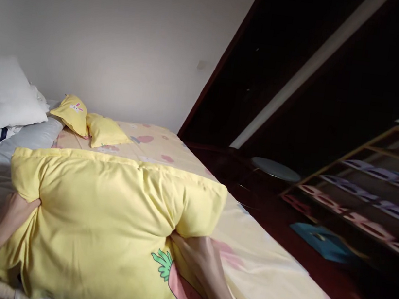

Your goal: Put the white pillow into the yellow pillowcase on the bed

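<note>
Our left hand (17,214) and right hand (197,253) pinch the bunched sides of the yellow pillow (102,220) between them; if we grip mostly loose cloth, uneven pull could free one side and tip the pillow onto the patterned sheet (270,281) beside our right hand.

We record a domestic bedroom, as evidenced by a bed (270,281) with a printed sheet (170,148), a white pillow (17,96), small yellow pillows (110,130) and a rack (397,155) holding footwear (369,226).
</note>
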The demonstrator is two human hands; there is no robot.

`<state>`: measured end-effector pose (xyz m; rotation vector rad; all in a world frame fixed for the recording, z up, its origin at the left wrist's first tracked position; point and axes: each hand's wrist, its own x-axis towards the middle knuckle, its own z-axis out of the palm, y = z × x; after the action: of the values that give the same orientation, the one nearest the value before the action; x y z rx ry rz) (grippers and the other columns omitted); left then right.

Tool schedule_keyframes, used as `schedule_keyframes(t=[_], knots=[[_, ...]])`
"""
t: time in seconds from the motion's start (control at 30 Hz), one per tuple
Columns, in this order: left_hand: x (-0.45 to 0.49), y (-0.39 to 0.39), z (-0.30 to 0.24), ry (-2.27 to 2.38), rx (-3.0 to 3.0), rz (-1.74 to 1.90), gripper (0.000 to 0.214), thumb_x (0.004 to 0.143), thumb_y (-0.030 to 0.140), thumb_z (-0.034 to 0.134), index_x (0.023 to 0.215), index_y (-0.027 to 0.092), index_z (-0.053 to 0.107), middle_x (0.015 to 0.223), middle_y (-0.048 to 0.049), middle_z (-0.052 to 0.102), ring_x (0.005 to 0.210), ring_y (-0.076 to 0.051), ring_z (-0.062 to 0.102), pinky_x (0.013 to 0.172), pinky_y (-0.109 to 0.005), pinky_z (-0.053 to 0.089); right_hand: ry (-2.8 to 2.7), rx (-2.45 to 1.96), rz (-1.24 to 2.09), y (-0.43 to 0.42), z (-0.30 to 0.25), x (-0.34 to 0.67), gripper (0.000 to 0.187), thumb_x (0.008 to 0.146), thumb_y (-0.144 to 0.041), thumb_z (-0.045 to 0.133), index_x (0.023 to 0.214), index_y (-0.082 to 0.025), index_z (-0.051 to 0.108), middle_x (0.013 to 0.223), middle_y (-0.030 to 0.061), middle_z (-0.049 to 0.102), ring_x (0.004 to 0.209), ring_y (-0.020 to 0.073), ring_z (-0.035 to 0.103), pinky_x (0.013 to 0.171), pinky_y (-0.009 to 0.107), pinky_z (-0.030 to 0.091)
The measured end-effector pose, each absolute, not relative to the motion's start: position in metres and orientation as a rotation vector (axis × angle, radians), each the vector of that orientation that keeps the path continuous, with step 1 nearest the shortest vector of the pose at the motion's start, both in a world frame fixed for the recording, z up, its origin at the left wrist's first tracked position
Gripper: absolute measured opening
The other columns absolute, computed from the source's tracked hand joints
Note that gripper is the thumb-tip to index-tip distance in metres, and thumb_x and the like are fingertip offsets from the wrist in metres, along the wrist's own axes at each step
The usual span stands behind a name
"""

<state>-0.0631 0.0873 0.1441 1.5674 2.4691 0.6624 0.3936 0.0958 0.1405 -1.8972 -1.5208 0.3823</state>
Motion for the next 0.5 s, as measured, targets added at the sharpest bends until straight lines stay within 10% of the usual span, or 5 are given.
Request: schedule_keyframes(t=[0.27, 0.5], knots=[[-0.068, 0.081, 0.044, 2.661, 1.530, 0.182, 0.062, 0.090, 0.057, 0.033, 0.122, 0.009, 0.057, 0.086, -0.0206, 0.074, 0.085, -0.036, 0.071, 0.068, -0.039, 0.048, -1.686, -2.323, -0.068, 0.114, 0.031, 0.395, 0.035, 0.093, -0.042, 0.043, 0.103, -0.015, 0.064, 0.081, 0.0142, 0.072, 0.077, 0.0283, 0.067, 0.064, 0.032, 0.039], [-0.097, 0.082, 0.000, 2.539, 1.806, 0.166, 0.065, 0.088, 0.037, 0.043, 0.143, 0.002, 0.040, 0.116, -0.0292, 0.068, 0.104, -0.039, 0.067, 0.088, -0.050, 0.050, -1.851, -2.229, -0.062, 0.131, -0.031, 0.394, 0.032, 0.092, -0.021, 0.039, 0.107, -0.015, 0.067, 0.105, 0.0159, 0.072, 0.091, 0.0263, 0.067, 0.077, 0.036, 0.045]])
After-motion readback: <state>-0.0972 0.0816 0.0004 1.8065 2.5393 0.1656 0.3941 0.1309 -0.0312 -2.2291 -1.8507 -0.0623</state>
